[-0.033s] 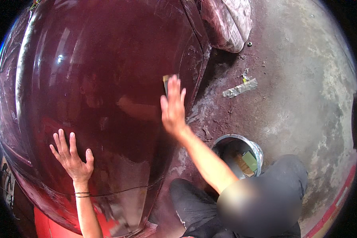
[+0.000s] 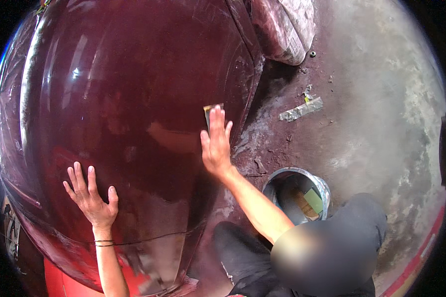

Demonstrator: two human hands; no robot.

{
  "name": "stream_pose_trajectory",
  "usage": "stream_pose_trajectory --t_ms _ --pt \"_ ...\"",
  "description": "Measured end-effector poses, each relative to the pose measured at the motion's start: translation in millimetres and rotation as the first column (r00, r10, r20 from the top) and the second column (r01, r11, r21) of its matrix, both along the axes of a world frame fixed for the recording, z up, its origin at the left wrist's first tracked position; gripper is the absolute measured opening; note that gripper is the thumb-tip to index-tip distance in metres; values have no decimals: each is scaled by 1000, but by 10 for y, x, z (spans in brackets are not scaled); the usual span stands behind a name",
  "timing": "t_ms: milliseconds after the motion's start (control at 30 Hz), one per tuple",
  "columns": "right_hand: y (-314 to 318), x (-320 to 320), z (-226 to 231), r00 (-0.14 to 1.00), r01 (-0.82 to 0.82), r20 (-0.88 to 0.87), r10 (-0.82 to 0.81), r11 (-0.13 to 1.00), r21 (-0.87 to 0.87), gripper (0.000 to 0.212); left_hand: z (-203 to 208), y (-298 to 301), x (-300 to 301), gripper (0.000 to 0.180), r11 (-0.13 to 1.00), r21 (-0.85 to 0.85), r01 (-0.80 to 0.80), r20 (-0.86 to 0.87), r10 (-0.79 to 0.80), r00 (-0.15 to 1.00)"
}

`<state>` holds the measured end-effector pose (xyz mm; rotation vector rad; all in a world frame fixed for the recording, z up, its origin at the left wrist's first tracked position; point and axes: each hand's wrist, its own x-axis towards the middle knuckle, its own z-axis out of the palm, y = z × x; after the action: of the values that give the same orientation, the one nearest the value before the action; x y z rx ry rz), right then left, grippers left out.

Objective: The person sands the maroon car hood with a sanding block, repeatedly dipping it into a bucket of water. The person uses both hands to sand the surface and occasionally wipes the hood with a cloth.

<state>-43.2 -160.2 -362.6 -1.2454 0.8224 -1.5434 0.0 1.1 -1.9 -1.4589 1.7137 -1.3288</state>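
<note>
left hand [image 2: 91, 203] spread, empty; right hand [image 2: 217, 151] grasping flat block [image 2: 207, 114] against maroon car panel [image 2: 134, 64]. uneven pressure could score its glossy finish.

blurred head [image 2: 324, 257], likely block [image 2: 207, 111] partly hidden

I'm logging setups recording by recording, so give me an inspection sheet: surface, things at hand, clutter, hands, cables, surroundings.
Surface: glossy, curved maroon panel.
Things at hand: flat pad against the panel; bucket on the floor, green block inside.
Clutter: silvery strip and small round piece on the floor.
Hands: left hand spread over the panel; right hand over the pad.
Cables: thin dark line across the panel's lower end; cord or seam, cannot tell.
Surroundings: stained grey floor, red strip at right.
</note>
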Motion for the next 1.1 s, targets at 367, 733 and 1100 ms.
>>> stream_pose_trajectory --t_ms 367,733,1100 --pt "-818 -108 108 992 122 -13 -123 992 -31 67 2 20 -5 65 1000 6 -8 8 8 1000" --pt "-2117 -424 -211 996 89 27 -91 994 58 64 -103 -50 7 65 1000 2 26 -49 -26 998" --pt "-254 -784 -864 961 -125 272 -43 812 570 51 -1727 -231 -942 35 984 135 117 -774 31 633"
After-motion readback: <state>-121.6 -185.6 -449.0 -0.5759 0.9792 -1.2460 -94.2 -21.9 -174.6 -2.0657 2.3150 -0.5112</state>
